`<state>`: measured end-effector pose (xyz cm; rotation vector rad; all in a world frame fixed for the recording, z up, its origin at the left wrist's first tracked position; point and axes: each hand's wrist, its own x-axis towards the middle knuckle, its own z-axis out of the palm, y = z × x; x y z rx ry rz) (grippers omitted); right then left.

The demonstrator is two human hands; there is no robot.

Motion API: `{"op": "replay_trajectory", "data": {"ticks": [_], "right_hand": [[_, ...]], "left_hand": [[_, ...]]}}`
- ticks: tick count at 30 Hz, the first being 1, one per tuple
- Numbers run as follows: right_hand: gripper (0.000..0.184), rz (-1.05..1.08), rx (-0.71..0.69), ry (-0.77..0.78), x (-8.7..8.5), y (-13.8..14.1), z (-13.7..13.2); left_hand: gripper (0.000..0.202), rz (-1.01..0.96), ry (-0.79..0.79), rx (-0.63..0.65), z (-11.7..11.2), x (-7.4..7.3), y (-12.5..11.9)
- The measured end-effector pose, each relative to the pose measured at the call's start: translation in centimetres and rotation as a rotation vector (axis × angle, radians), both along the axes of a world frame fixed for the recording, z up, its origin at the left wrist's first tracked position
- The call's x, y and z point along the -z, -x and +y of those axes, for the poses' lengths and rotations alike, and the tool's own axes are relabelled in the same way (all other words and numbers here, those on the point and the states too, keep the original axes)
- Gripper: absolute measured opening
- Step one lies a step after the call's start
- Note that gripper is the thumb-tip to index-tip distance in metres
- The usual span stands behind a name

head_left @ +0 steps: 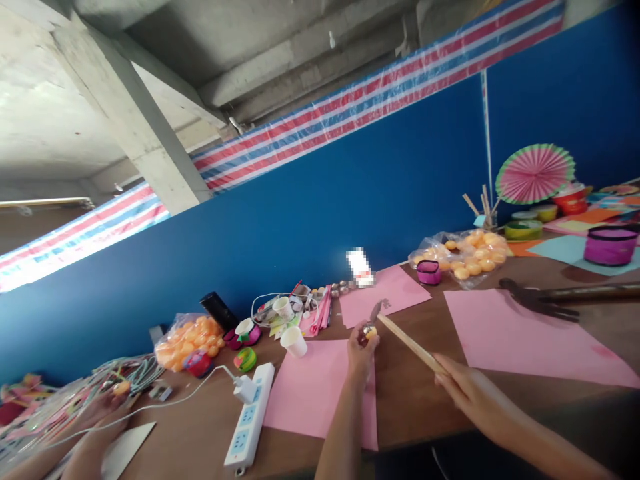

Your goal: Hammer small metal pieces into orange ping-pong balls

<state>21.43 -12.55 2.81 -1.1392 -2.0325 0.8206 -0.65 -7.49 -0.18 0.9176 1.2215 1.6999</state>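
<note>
My left hand (361, 352) is closed around a small ball (370, 331), partly shiny silver and partly orange, above the pink paper sheet (310, 390). In my right hand (460, 383) is a long stick-like tool with a pale wooden handle (407, 339), pointing up and left. A dark pointed tip shows at its far end, close to the ball. Whether the tip is bristle or metal, and whether it touches the ball, I cannot tell. My fingers hide the lower part of the ball.
A hammer (540, 300) lies on the right pink sheet (490, 343). Bags of orange balls (193, 340), a paper cup (294, 341) and a corded power strip (250, 417) stand on the table. At left, another person's hands (103, 407) hold a ball. A blue partition (320, 207) rises behind.
</note>
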Motion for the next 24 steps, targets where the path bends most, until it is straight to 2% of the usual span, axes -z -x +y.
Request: {"op": "replay_trajectory", "data": {"ticks": [4,11,13,18,24], "right_hand": [[0.027,0.009,0.007,0.066,-0.2,0.1,-0.1],[0.029,0.003,0.012,0.001,0.9,0.3,0.1],[0.032,-0.013,0.012,0.011,0.8,0.3,0.0],[0.029,-0.031,0.029,-0.103,0.1,0.4,-0.1],[0.029,-0.010,0.020,-0.022,-0.2,0.2,-0.2]], "left_hand": [[0.045,0.098,-0.031,0.013,-0.1,0.1,0.2],[0.047,0.069,-0.041,0.028,0.3,0.3,0.1],[0.047,0.062,-0.064,0.025,0.3,0.4,0.1],[0.047,0.103,-0.083,0.058,0.5,0.7,0.2],[0.046,0.147,-0.033,-0.012,0.6,0.9,0.5]]}}
